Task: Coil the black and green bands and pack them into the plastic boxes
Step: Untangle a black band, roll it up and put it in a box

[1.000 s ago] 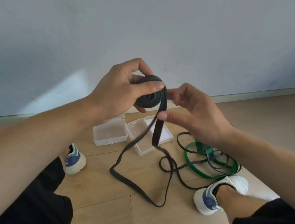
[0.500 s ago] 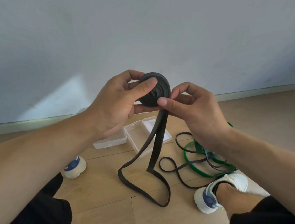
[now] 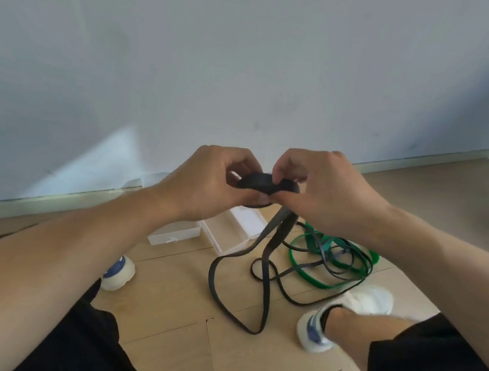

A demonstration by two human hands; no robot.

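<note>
A plain pale wall (image 3: 247, 54), matte and smooth, fills the upper half, meeting a light wooden floor (image 3: 170, 296) of wide planks with fine seams. The open plastic boxes (image 3: 228, 231) serve as the landmark on that floor: shallow, clear, rectangular, with rounded corners, partly hidden behind the wrists. Right of the boxes lies the green band (image 3: 298, 265), a flat rubbery loop, tangled with a thinner black band (image 3: 333, 271) that crosses over it. White knit shoes (image 3: 369, 297) with blue panels sit in front of the boxes, one to each side.

Above the boxes, raised in the air, the black band (image 3: 269, 263) is part wound into a flat, tight coil (image 3: 262, 183), matte and ribbed by its layers. Its loose tail hangs as a doubled strap in front of the boxes, its long loop touching the floor.

The left hand (image 3: 208, 185) is clamped on the coil's left edge, thumb underneath. The right hand (image 3: 324, 191) pinches the coil's right side and the strap leaving it.

Half a second ago the coil stood on edge, face towards the camera; now it lies nearly flat, both hands lower and closer together, and the right thumb no longer presses its front.
</note>
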